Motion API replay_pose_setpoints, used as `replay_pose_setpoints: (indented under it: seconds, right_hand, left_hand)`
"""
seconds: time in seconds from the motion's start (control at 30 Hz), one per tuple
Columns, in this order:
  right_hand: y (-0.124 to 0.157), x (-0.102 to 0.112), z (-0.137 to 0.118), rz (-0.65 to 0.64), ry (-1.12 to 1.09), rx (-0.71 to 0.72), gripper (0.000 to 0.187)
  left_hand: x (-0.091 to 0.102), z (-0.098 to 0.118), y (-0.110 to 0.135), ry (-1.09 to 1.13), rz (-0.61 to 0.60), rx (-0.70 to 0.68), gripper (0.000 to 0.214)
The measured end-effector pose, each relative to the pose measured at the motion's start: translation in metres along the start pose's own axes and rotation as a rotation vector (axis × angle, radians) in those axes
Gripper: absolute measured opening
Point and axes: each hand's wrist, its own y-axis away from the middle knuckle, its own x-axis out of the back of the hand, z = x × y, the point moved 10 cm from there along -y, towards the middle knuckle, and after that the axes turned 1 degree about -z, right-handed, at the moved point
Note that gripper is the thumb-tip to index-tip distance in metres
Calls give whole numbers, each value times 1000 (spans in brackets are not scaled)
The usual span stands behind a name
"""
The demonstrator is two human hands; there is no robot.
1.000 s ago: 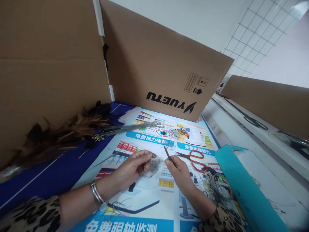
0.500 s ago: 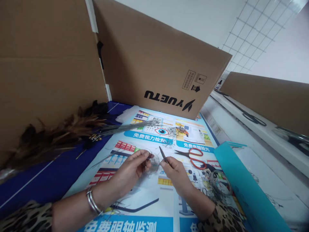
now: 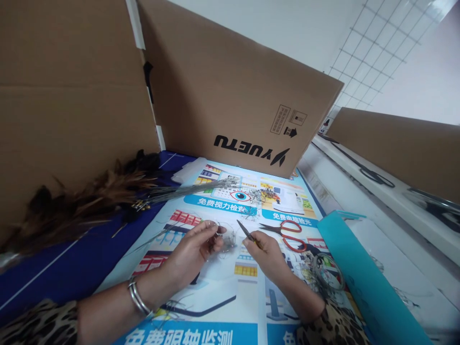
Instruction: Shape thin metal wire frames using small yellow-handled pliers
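Observation:
My left hand (image 3: 190,251) pinches a loose loop of fine, thin wire (image 3: 229,242) between thumb and fingers, over the printed sheet. Wrapped in my right hand (image 3: 268,254) is a slim dark pointed tool (image 3: 245,230), its tip aimed up and left; the fingers hide its handle, so its exact kind is unclear. The tip is apart from the wire loop. Just beyond my right hand lie red-handled scissors (image 3: 296,232), blades parted. A tangle of wire coils (image 3: 328,270) rests to the right of my right wrist.
Long thin wires (image 3: 187,191) and brown feathers (image 3: 115,184) lie at the left. Small wire pieces (image 3: 260,195) sit farther back on the printed sheet (image 3: 223,292). A cardboard box (image 3: 233,86) walls off the back; a turquoise box (image 3: 366,278) stands at the right.
My right hand and the pointed tool have shifted slightly right, away from the wire loop. My left hand has turned a little and still holds the loop.

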Motion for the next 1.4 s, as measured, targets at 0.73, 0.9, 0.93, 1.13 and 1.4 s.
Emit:
replay_pose_setpoints:
  seconds: [0.73, 0.9, 0.93, 1.13, 1.4]
  right_hand:
    - [1, 6, -7, 21, 363, 60, 22]
    - [1, 6, -10, 28, 351, 77, 21]
    - [1, 6, -11, 30, 350, 81, 21]
    - [1, 6, -11, 26, 339, 87, 22]
    - [2, 4, -11, 21, 333, 90, 22]
  left_hand:
    - [10, 6, -5, 57, 44, -74, 8]
    - [3, 4, -3, 11, 7, -36, 7]
    - [2, 4, -3, -1, 5, -28, 8]
    - [-1, 5, -1, -162, 20, -4, 16]
    - [11, 12, -3, -411, 88, -55, 25]
